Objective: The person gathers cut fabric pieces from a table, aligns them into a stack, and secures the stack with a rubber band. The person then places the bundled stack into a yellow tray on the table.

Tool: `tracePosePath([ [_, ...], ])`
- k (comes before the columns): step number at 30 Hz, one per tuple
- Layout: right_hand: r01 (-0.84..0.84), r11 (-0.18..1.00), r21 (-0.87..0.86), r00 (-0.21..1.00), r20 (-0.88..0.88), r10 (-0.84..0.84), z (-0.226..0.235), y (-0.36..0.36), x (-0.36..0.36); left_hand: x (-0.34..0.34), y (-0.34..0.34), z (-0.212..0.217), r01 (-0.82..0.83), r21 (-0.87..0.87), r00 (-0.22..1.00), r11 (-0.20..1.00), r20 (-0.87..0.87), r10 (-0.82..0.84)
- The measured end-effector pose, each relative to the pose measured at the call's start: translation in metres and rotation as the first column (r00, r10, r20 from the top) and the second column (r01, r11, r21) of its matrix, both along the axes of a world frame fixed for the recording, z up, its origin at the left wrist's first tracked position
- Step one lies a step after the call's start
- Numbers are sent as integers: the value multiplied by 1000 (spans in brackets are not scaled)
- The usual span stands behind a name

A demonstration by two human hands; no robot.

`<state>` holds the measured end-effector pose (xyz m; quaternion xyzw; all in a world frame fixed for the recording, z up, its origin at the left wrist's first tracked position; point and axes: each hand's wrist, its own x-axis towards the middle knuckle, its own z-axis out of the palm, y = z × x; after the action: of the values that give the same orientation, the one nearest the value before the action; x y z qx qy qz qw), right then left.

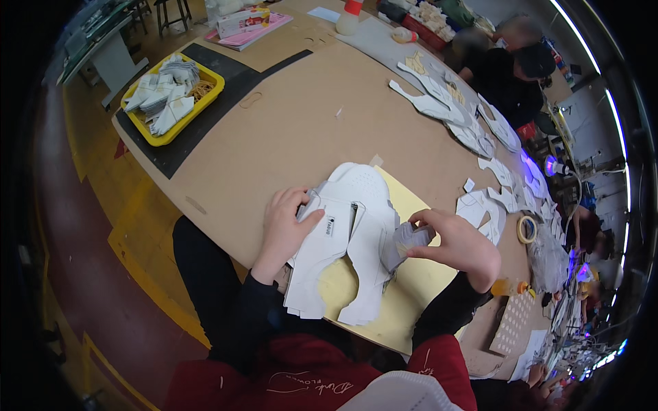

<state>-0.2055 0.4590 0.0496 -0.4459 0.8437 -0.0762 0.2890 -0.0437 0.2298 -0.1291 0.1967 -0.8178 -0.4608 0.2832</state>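
Left hand (284, 226): lies flat on top of the stack of white shoe-upper pieces (343, 240), fingers (310, 220) slightly spread and pressed down on the top piece, thumb near a small dark label. Right hand (458, 244): fingers (423, 218) curled and pinching a small grey piece (404, 241) at the stack's right edge, thumb underneath. Stack pos.: centre of view, directly in front of the person, resting on a pale yellow sheet (411, 288) which lies on the brown counter (288, 130); both leg-shaped ends of the stack point toward the person. Far left on the counter: yellow tray (214, 90) w/ more white cut pieces, sitting on a black mat (171, 154). Far right: row of loose white cut pieces (439, 103) along the counter edge, a roll of tape (526, 229) near the right hand, a small orange-capped bottle (510, 287) just beside the right forearm. Top of view: pink flat box (248, 29) and a white bottle w/ red cap (349, 17), well apart from the hands. A second person in dark clothing (507, 75) sits at the far side, upper right.
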Motion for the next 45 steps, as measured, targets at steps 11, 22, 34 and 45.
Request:
tracePosePath([
  [11,-116,989,-88,988,89,123,-3,-24,4,13,0,11,117,-392,977,913,211,-35],
  [22,47,999,23,978,203,-51,-35,-57,-21,32,2,47,154,106,872,982,453,-186],
  [34,-43,995,93,969,246,19,-40,-52,-20,27,27,73,305,646,889,700,70,-452],
  [45,194,981,-17,887,430,-168,-55,-28,-33,-2,47,41,423,560,877,712,-53,-478],
])
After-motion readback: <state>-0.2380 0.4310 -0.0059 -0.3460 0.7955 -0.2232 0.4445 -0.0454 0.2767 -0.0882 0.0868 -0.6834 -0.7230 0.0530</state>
